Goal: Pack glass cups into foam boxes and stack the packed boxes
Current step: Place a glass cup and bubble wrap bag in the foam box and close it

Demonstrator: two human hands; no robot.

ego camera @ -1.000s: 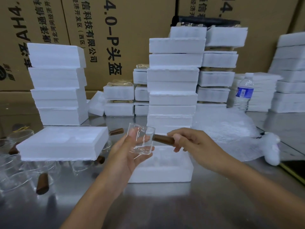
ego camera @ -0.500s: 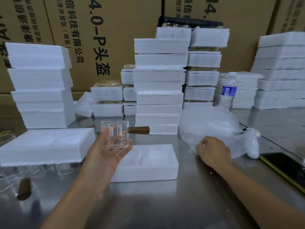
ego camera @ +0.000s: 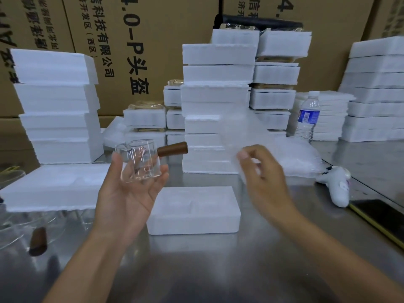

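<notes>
- Reference item: open foam box [ego camera: 193,209], white, moulded recesses facing up, flat on the steel table [ego camera: 218,270].
- Left hand [ego camera: 129,193]: palm up, above and just left of the box. Thumb and fingers cradle 1 glass cup [ego camera: 140,160] by its base and wall.
- Glass cup: clear, held in the air and slightly tilted, with its pouring lip on the side away from the box. Its brown wooden handle [ego camera: 172,149] sticks out above the box's rear left corner. The cup does not touch the box.
- Right hand [ego camera: 262,178]: raised above the box's rear right corner, fingers curled. Thumb and forefinger pinch a thin plastic film [ego camera: 236,132] that rises from the hand. Both are motion-blurred, so the exact grip point cannot be told.
- Directly behind the box: centre stack [ego camera: 216,106] of closed foam boxes, with lower stacks beside and behind it.
- Left of the box: 1 foam tray [ego camera: 50,186] lying across loose glassware; 1 spare handle [ego camera: 38,239] shows under its near edge. Behind the tray stands the left stack [ego camera: 56,106].
- Right of the box, further back: a heap of plastic bags [ego camera: 295,158], 1 water bottle [ego camera: 308,119] and 1 white controller [ego camera: 336,184].
- Right of the box, at the table edge: 1 dark flat device [ego camera: 378,217] with a yellow rim.
- Far right of the box: right stack [ego camera: 376,90] of foam.
- Behind all stacks: cardboard cartons [ego camera: 164,29] with black print.
</notes>
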